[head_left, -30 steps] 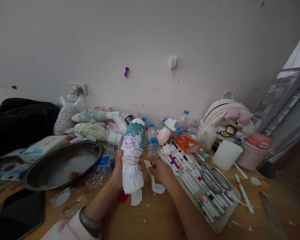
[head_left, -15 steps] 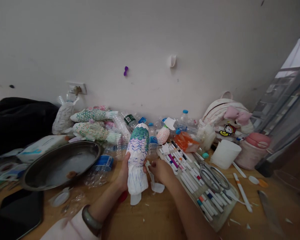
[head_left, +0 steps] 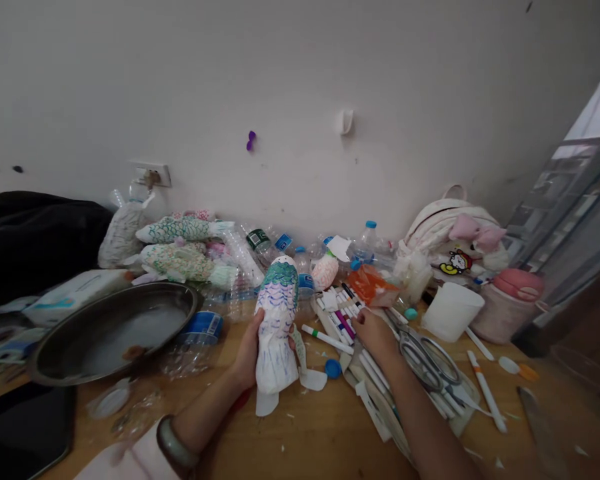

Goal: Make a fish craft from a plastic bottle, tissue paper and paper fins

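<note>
My left hand point(head_left: 250, 347) is wrapped round the lower part of a white fish shape point(head_left: 276, 320) with green and purple scales drawn on it. The fish stands nearly upright, its tail toward me. Beside its right edge is a small patterned piece with a white tail point(head_left: 313, 379). My right hand point(head_left: 377, 337) is over the tray of markers point(head_left: 403, 433), fingers bent down among the pens; whether they grip one is hidden. A green-banded marker point(head_left: 327, 339) lies on the table between the hands, near a blue cap point(head_left: 333, 368).
An oval metal basin point(head_left: 45, 363) and a phone point(head_left: 27, 427) are at left. Other decorated fish point(head_left: 180, 229) and plastic bottles line the wall. Scissors point(head_left: 423, 360), a white cup point(head_left: 453, 312) and a pink-lidded container point(head_left: 513, 303) stand at right.
My right hand has moved right, from beside the fish to the markers. The green-banded marker and blue cap now show on the table. My left hand still holds the fish, slightly lower.
</note>
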`<state>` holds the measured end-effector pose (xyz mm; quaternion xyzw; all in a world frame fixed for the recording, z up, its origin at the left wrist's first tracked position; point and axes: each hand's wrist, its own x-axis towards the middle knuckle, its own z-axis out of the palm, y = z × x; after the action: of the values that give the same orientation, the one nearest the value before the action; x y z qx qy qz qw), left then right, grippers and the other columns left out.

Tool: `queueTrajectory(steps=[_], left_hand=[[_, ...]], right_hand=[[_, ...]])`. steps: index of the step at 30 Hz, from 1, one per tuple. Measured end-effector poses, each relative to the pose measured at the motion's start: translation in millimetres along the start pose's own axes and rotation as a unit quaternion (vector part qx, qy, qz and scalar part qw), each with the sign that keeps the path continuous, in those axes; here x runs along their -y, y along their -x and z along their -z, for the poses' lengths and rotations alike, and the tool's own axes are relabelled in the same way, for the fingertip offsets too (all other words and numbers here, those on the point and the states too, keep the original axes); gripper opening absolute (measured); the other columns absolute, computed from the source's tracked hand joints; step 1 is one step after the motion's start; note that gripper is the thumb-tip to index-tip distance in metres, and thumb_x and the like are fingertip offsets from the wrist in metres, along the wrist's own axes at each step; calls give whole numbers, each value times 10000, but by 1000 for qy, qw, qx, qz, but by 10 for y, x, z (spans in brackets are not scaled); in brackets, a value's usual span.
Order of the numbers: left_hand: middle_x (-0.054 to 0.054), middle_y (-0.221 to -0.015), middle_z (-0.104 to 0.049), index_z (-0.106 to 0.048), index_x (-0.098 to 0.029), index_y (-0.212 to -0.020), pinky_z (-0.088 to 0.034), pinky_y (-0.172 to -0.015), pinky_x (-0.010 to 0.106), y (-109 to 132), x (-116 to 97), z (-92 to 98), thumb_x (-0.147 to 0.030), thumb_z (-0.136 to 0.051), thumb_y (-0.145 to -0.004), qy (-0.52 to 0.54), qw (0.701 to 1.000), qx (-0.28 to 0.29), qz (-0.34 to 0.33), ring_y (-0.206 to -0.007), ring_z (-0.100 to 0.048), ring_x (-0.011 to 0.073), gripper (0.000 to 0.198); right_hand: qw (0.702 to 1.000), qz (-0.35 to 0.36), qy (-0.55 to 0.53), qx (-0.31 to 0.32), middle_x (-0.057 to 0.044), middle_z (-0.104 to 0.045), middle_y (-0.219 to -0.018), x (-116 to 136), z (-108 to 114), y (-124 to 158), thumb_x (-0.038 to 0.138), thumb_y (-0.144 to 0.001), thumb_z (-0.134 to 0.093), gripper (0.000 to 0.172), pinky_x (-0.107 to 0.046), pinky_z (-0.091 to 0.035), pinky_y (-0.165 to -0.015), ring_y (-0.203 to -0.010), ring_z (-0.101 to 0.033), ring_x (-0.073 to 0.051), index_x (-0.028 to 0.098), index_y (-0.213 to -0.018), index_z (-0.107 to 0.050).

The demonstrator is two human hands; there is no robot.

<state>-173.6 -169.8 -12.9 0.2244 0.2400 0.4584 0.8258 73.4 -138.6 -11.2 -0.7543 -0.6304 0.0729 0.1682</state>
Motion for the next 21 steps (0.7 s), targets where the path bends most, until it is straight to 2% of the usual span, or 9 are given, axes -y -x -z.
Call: queueTrajectory(steps=[4, 10, 13, 15, 18, 21], left_hand=[[68, -705, -664, -614, -89, -858, -439, -613, 286, 1, 8, 15, -557, -463, -762, -10, 1000, -9, -8, -589, -599, 176, 501], [74, -690, -667, -622, -92, -835, -455, -594, 292, 1, 14, 23, -560, -445, -771, 4, 1000, 6, 10, -571, -604, 177, 504], [78, -692, -672, -623, -93, -845, -480, -622, 295, -6, -30, 10, -545, -449, -775, 9, 1000, -13, 6, -589, -616, 178, 489], [81, -685, -674, -620, -95, -849, -489, -589, 288, -3, -90, -1, -525, -451, -782, -13, 999, -44, -1, -575, -620, 179, 467], [94, -673, -678, -613, -81, -867, -491, -521, 281, 17, -206, -32, -494, -438, -800, -58, 995, -80, -17, -517, -613, 178, 453], [120, -705, -689, -606, -58, -895, -521, -637, 309, 30, -304, -67, -469, -398, -824, -51, 992, -108, -50, -612, -647, 204, 467]], right_hand=[[1000, 8, -14, 1, -42, -609, -671, -1, -98, -10, 332, -812, -492, 211, -232, -221, -501, -619, -513, -144, 165, -717, -580], [999, 20, -32, -11, -38, -594, -646, -14, -67, 0, 305, -801, -507, 204, -228, -241, -515, -620, -505, -143, 163, -667, -564], [998, 29, -39, -25, -48, -606, -668, 58, -57, 42, 330, -825, -474, 243, -232, -261, -527, -629, -517, -146, 162, -685, -579], [996, 74, -49, -28, -46, -616, -695, 135, -65, 85, 354, -838, -457, 267, -231, -285, -548, -651, -531, -147, 166, -708, -593], [980, 188, -59, 4, -50, -632, -781, 228, -89, 145, 340, -793, -531, 192, -231, -329, -617, -740, -556, -161, 166, -789, -613], [967, 233, -60, 81, -33, -642, -837, 252, -97, 183, 263, -754, -564, 147, -229, -339, -632, -779, -570, -165, 184, -869, -610]])
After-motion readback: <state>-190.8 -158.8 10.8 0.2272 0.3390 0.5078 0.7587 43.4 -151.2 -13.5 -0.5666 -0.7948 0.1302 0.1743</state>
